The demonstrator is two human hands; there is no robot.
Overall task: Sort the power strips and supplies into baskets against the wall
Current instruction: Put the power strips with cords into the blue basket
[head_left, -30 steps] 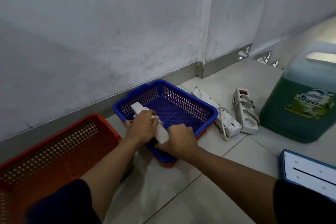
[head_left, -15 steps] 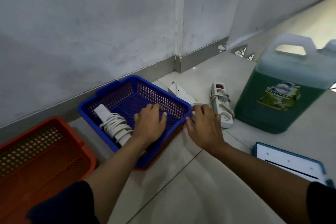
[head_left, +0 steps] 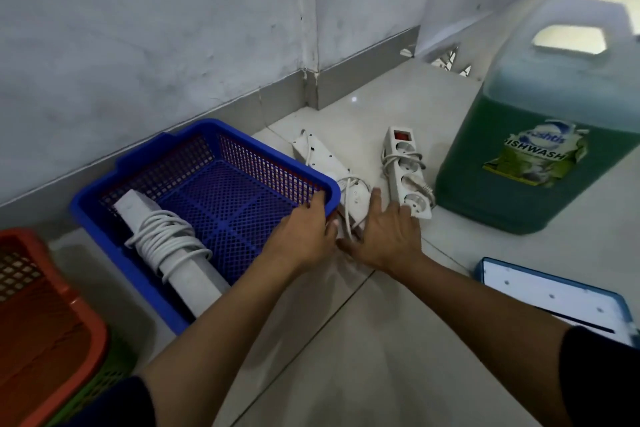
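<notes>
Against the wall at my eleven o'clock sits the blue basket (head_left: 149, 166), and along its left side lies a white power strip (head_left: 194, 279) with its cord (head_left: 162, 239) coiled round its middle. My left hand (head_left: 301, 236) reaches over the basket's right-hand corner, fingers laid on the rim there, loosely bent; I cannot tell whether they grip the rim or only rest on it. My right hand (head_left: 384, 236) is just beside it at twelve o'clock, fingers straight and spread, flat over the near end of a second power strip (head_left: 322, 159) that lies on the floor tiles (head_left: 381, 340) touching the basket's right wall, its thin cord looped near my thumb. One o'clock of that, just apart, lies a third power strip (head_left: 403, 163) with round sockets and a red switch at its far end, its own cord wrapped across it; my right fingertips reach its near corner. At two o'clock, near that strip, stands a large jug of green dishwash liquid (head_left: 533, 156) with a handle at the top. At nine o'clock, by my left arm, is an orange basket (head_left: 52, 322), cut off by the picture's edge, with a bit of green mesh showing under it. At four o'clock a blue-edged white box (head_left: 554, 302) lies on the floor beside my right arm.
</notes>
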